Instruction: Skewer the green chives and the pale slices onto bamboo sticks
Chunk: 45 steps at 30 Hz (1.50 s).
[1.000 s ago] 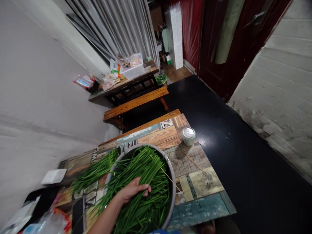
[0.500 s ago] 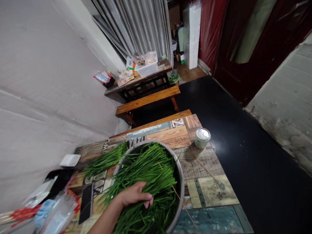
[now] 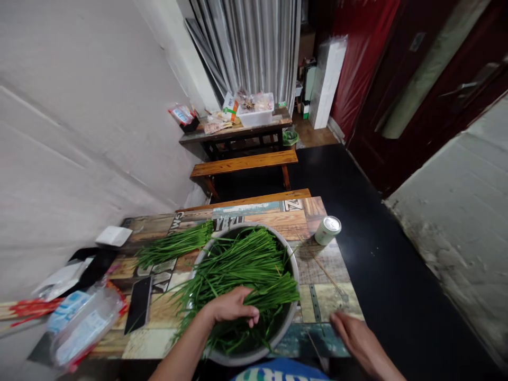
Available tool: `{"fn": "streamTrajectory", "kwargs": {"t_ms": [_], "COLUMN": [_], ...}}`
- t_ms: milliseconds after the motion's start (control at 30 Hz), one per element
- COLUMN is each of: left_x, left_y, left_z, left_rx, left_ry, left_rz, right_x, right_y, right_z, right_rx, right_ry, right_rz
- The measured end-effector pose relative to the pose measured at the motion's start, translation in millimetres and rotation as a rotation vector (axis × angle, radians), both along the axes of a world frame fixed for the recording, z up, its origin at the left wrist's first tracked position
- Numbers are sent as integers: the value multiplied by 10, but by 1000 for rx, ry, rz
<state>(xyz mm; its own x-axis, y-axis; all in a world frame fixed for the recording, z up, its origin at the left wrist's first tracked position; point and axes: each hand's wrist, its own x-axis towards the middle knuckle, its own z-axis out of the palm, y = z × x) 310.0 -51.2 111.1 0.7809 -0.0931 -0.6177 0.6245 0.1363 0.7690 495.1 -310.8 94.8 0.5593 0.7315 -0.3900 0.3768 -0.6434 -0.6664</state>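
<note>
patchwork table (image 3: pixel 278 218) stretching across the near scene, basin (image 3: pixel 238 361) sitting mid-table, greens (image 3: pixel 174 244) lying just left of it, phone (image 3: pixel 138 304) resting near left, plastic pack (image 3: pixel 85 333) lying left of the phone, can (image 3: pixel 328 230) standing far right, sticks (image 3: pixel 325 271) lying at right

You see long, slender, deep-green stalks (image 3: pixel 246 259) and a round, grey metal basin (image 3: pixel 294 261). Your rectangular wood-look tabletop (image 3: pixel 273 220) wears a patchwork of brown, cream and teal with black-and-white lettering (image 3: pixel 292 205); the cylindrical metal can (image 3: pixel 327 232) is pale green, silver-topped.
</note>
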Motion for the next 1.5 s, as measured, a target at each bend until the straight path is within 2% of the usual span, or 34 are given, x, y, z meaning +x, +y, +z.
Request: {"fn": "streamTrajectory", "kwargs": {"t_ms": [67, 133, 200, 333, 433, 533, 633, 700, 767, 833, 900, 967, 1000, 1100, 1167, 1233, 1300, 1367, 1433, 1500], "left_x": [3, -3, -33, -161, -261, -377, -579, -747, -855, -798, -515, -49, 212, 874, 1103, 1168, 1135, 1058, 945, 783], "left_y": [-197, -451, -733, -1222, -1358, -1226, -887, -600, -309, -55, 122, 197, 196, 95, 8, -56, -90, -102, -90, -56], "left_z": [78, 157, 242, 362, 349, 290, 245, 227, 207, 166, 76, -81, -182, -506, -674, -764, -762, -656, -436, -116], "left_rx": [18, 60, 125, 149, 63, 23, 115, 266, 529, 799, 939, 983, 1001, 952, 943, 938, 921, 893, 735, 444], "left_ry": [-37, -74, -97, -56, 35, 123, 162, 201, 276, 271, 94, -148, -218, -302, -314, -326, -342, -352, -408, -529], "left_rz": [41, 104, 165, 191, 159, 105, 69, 16, -24, 1, 93, 209, 289, 378, 429, 495, 567, 631, 761, 967], "right_x": [-50, -123, -200, -286, -237, -111, -53, -108, -207, -291, -323, -307, -291, -234, -199, -167, -138, -109, -75, -38], "right_y": [2, 3, -22, -141, -251, -353, -343, -217, -24, 163, 281, 320, 319, 302, 309, 334, 372, 416, 465, 516], "right_z": [162, 292, 350, 226, 45, -87, -179, -259, -376, -515, -639, -711, -721, -655, -561, -461, -381, -321, -260, -171], "right_rx": [264, 442, 513, 544, 616, 679, 659, 578, 503, 482, 472, 452, 439, 427, 436, 435, 428, 444, 478, 501], "right_ry": [224, 494, 622, 698, 723, 623, 575, 694, 815, 824, 776, 732, 720, 663, 582, 533, 538, 539, 514, 476], "right_rz": [100, 176, 88, 7, -102, -230, -268, -175, -64, -46, -45, -33, -23, 20, 49, 63, 48, 4, -28, -31]}}
